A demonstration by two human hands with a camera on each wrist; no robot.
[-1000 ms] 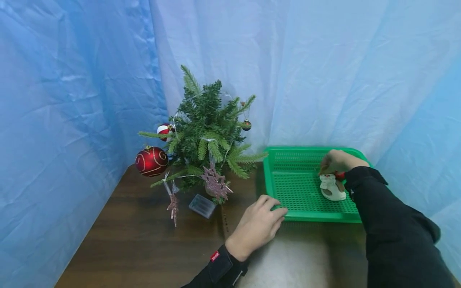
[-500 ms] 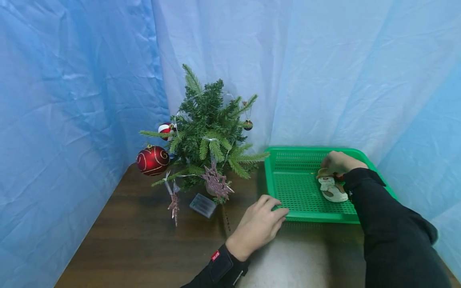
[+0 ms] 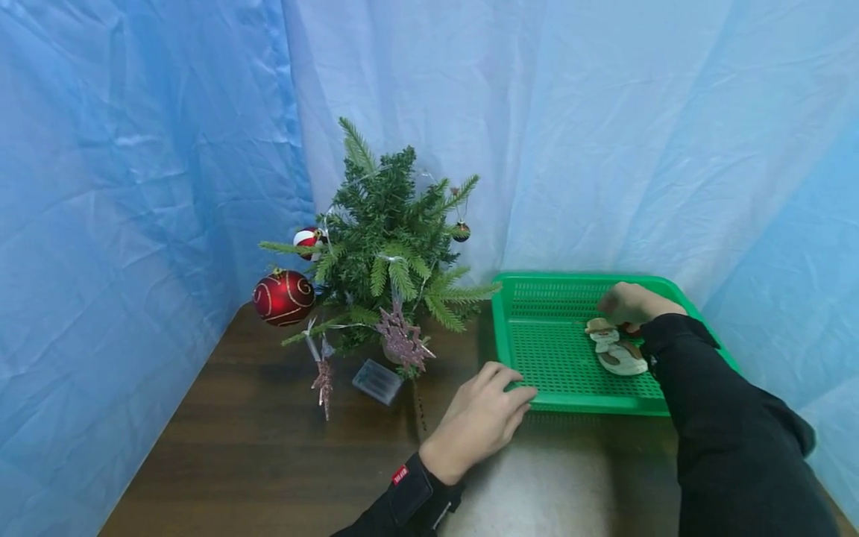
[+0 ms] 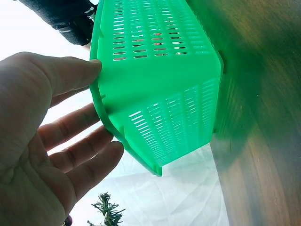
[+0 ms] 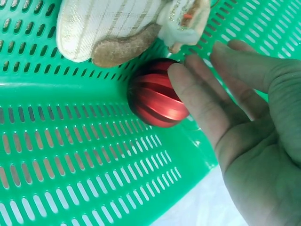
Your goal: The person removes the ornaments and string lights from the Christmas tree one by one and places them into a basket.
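Note:
A stuffed snowman ornament with a brown hat lies in the green plastic basket, toward its right side. Just behind it, my right hand reaches into the basket with loosely bent fingers. In the right wrist view, a ridged red ball ornament sits in the corner beside the snowman, and one fingertip overlaps its edge; whether they touch I cannot tell. Nothing shows between the thumb and fingers. My left hand holds the basket's near left corner, thumb and fingers on either side along the rim.
Left of the basket stands a small Christmas tree. A big red ball, a red-and-white ball, a small dark ball and glittery pink stars hang on it. A clear battery box lies before it. Blue curtains enclose the table.
The snowman's hat has come out from under my right hand and tipped left, and the snowman now lies free of the fingers. My left hand has stayed at the corner.

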